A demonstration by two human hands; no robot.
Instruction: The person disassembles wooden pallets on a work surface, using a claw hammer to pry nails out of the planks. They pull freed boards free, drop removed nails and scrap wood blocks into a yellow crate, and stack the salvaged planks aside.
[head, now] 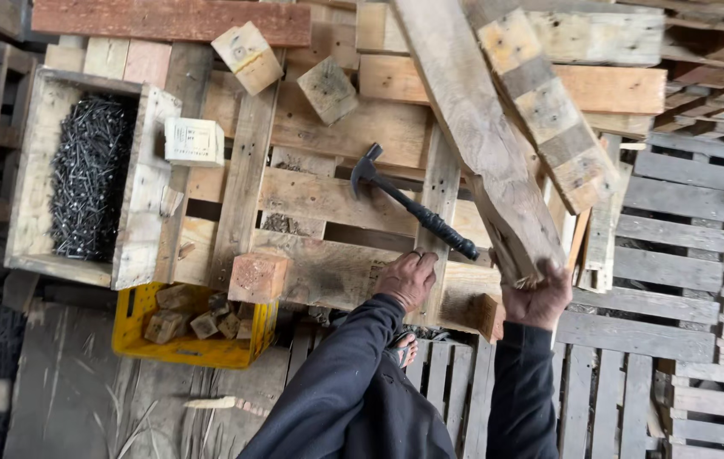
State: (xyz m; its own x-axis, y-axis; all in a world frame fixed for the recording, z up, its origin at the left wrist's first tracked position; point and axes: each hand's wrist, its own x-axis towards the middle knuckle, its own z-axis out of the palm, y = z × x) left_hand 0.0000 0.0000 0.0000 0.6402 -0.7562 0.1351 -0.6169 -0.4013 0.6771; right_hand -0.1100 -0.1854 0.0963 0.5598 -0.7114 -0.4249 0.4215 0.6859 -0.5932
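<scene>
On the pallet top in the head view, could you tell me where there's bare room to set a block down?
Bare boards lie between the hammer and the small white block, and in front of the left hand toward the reddish block. It is crowded at the right, where the right hand grips the long plank, and along the far edge with loose blocks.

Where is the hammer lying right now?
In the head view, the hammer lies diagonally on the pallet at centre, its handle end just above the left hand, left of the plank.

Head camera looks steeply down, close over the pallet (328,204).
</scene>
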